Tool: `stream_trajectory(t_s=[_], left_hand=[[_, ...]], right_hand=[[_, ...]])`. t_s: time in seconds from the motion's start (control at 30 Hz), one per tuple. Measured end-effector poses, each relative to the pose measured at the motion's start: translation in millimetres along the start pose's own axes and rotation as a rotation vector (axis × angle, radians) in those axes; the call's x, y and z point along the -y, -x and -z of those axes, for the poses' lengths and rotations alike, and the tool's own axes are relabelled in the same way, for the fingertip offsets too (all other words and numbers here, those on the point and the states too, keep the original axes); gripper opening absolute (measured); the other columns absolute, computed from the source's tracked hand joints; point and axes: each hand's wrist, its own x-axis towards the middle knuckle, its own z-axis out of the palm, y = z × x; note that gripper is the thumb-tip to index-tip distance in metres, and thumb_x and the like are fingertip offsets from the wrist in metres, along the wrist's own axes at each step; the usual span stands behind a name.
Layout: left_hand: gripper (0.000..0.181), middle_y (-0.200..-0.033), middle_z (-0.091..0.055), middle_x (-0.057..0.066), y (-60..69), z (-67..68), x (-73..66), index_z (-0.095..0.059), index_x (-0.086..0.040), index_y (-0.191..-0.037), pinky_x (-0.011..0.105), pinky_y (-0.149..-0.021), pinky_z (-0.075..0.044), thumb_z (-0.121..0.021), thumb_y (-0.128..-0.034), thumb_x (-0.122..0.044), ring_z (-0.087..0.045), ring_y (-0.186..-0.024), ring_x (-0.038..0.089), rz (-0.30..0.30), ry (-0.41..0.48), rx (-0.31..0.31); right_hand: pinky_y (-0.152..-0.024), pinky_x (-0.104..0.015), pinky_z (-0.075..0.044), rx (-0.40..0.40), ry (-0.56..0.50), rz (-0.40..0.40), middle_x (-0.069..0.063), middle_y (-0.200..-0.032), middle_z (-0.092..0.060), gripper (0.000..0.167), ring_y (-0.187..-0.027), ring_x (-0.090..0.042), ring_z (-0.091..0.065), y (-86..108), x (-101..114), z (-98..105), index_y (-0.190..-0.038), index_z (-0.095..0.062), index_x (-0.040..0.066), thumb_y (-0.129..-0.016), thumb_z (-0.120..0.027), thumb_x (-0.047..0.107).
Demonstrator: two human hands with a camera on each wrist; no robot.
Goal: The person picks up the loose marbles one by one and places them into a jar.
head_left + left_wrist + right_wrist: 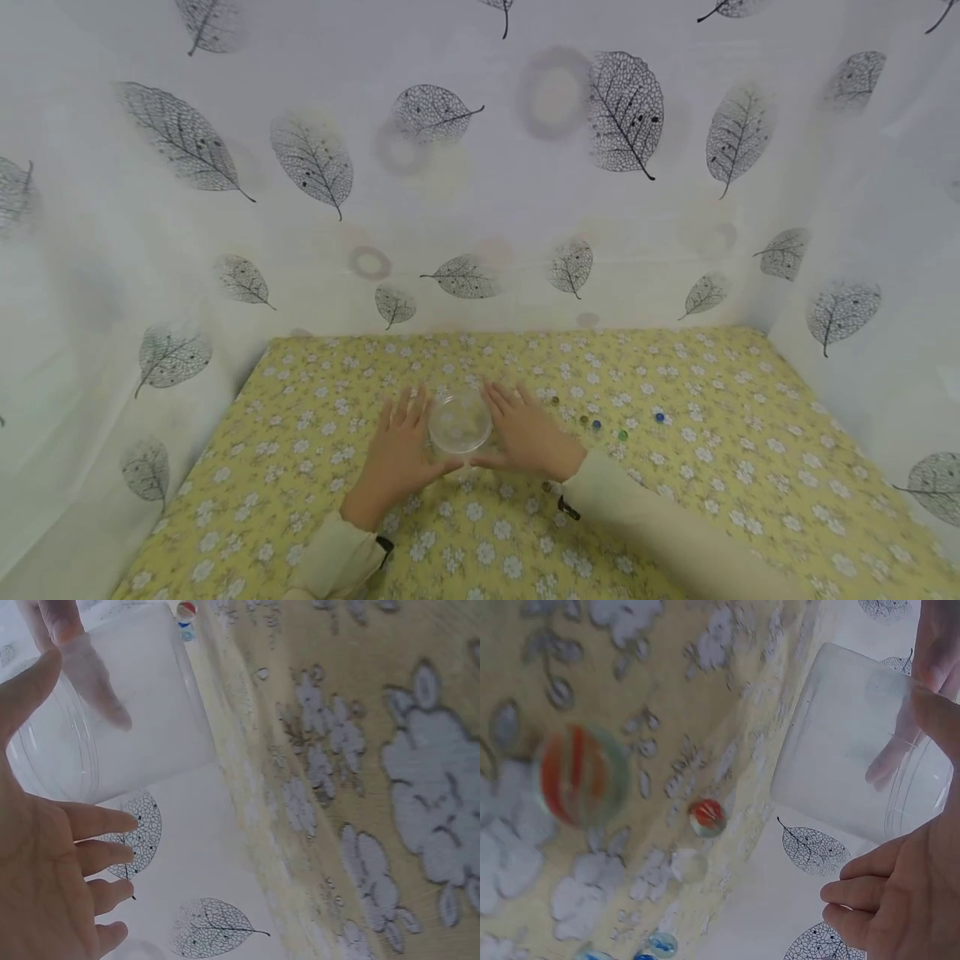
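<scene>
A clear plastic jar (pixel 460 425) stands upright on the flowered cloth, between the two hands in the head view. Its see-through wall (pixel 150 697) fills the upper left of the left wrist view. My left hand (pixel 397 454) is at the jar's left side with fingers stretched forward and thumb pointing inward. On the other side, my right hand (pixel 528 433) mirrors it, its thumb tip close to the left one. Neither hand's fingers curl round the jar; whether they touch it I cannot tell. Near the right wrist lie glass marbles, one orange-striped (pixel 583 776) and one red-and-white (pixel 707 817).
Several more marbles are scattered right of the jar, among them a blue marble (pixel 660 417) and a green marble (pixel 623 435). A yellow flowered cloth (pixel 300 500) covers the table. White leaf-print sheets (pixel 480 208) hang behind it and at both sides.
</scene>
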Motion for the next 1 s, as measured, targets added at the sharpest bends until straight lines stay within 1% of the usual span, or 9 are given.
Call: stream_trajectory(t_s=[0.2, 0.33, 0.43, 0.57, 0.67, 0.73, 0.87, 1.0], left_hand=[[0.101, -0.156, -0.016, 0.017, 6.1, -2.9, 2.0, -0.032, 0.0, -0.145, 0.055, -0.118, -0.012, -0.057, -0.0763, -0.07, -0.012, -0.145, 0.037, -0.026, -0.002, 0.036], [0.101, -0.156, -0.014, 0.017, 8.4, -3.0, 2.9, -0.032, 0.0, -0.145, 0.056, -0.118, -0.011, -0.058, -0.0765, -0.069, -0.011, -0.145, 0.037, -0.031, 0.003, 0.065], [0.101, -0.156, -0.013, 0.017, 9.1, -3.5, 3.6, -0.031, 0.0, -0.146, 0.057, -0.117, -0.013, -0.057, -0.0767, -0.069, -0.011, -0.145, 0.037, -0.032, 0.007, 0.08], [0.104, -0.156, -0.014, 0.019, 9.1, -4.0, 5.1, -0.029, 0.0, -0.147, 0.058, -0.117, -0.014, -0.058, -0.0755, -0.07, -0.011, -0.145, 0.038, -0.028, 0.03, 0.087], [0.108, -0.155, -0.017, 0.021, 7.7, -3.1, 7.1, -0.026, 0.002, -0.147, 0.057, -0.117, -0.015, -0.058, -0.0739, -0.071, -0.014, -0.144, 0.039, -0.022, 0.024, 0.092], [0.11, -0.155, -0.017, 0.021, 6.1, -1.1, 7.8, -0.024, 0.002, -0.148, 0.057, -0.117, -0.015, -0.059, -0.0732, -0.072, -0.015, -0.144, 0.04, -0.014, 0.015, 0.103], [0.112, -0.156, -0.015, 0.021, 2.1, 5.8, 6.6, -0.02, 0.001, -0.149, 0.056, -0.118, -0.013, -0.06, -0.0732, -0.071, -0.014, -0.144, 0.039, -0.006, 0.04, 0.105], [0.113, -0.156, -0.015, 0.02, -1.0, 10.9, 2.6, -0.016, -0.001, -0.15, 0.055, -0.118, -0.012, -0.06, -0.073, -0.072, -0.012, -0.145, 0.038, -0.018, 0.076, 0.081]], right_hand=[[-0.117, -0.053, -0.022, 0.012, -0.05, 0.025, -0.019, -0.153, -0.026, 0.097, -0.143, -0.031, -0.024, 6.3, 4.4, -7.7, -0.147, -0.026, -0.003, -0.085, -0.048, 0.068], [-0.115, -0.054, -0.025, 0.019, -0.029, 0.044, -0.02, -0.152, -0.029, 0.096, -0.142, -0.032, -0.028, 8.4, 6.3, -7.4, -0.145, -0.029, -0.004, -0.085, -0.048, 0.068], [-0.114, -0.053, -0.027, 0.019, -0.005, 0.055, -0.02, -0.151, -0.031, 0.096, -0.141, -0.032, -0.03, 9.1, 6.9, -6.5, -0.145, -0.03, -0.004, -0.085, -0.047, 0.068], [-0.114, -0.054, -0.027, 0.023, -0.005, 0.062, -0.02, -0.151, -0.03, 0.096, -0.141, -0.032, -0.029, 9.9, 5.8, -6.8, -0.145, -0.03, -0.004, -0.085, -0.048, 0.068], [-0.115, -0.055, -0.025, 0.034, -0.041, 0.061, -0.019, -0.153, -0.027, 0.097, -0.142, -0.031, -0.027, 12.3, 2.7, -7.0, -0.147, -0.026, -0.003, -0.084, -0.047, 0.069], [-0.115, -0.055, -0.023, 0.033, -0.068, 0.06, -0.018, -0.154, -0.025, 0.098, -0.143, -0.031, -0.026, 14.9, -0.8, -4.7, -0.147, -0.024, -0.002, -0.084, -0.049, 0.068], [-0.117, -0.053, -0.021, 0.032, -0.105, 0.038, -0.016, -0.155, -0.022, 0.1, -0.144, -0.031, -0.023, 21.9, -11.5, 4.9, -0.149, -0.02, 0.0, -0.082, -0.052, 0.068], [-0.118, -0.053, -0.019, 0.017, -0.155, 0.011, -0.016, -0.156, -0.021, 0.099, -0.144, -0.031, -0.022, 31.4, -25.5, 22.8, -0.15, -0.018, 0.002, -0.083, -0.056, 0.064]])
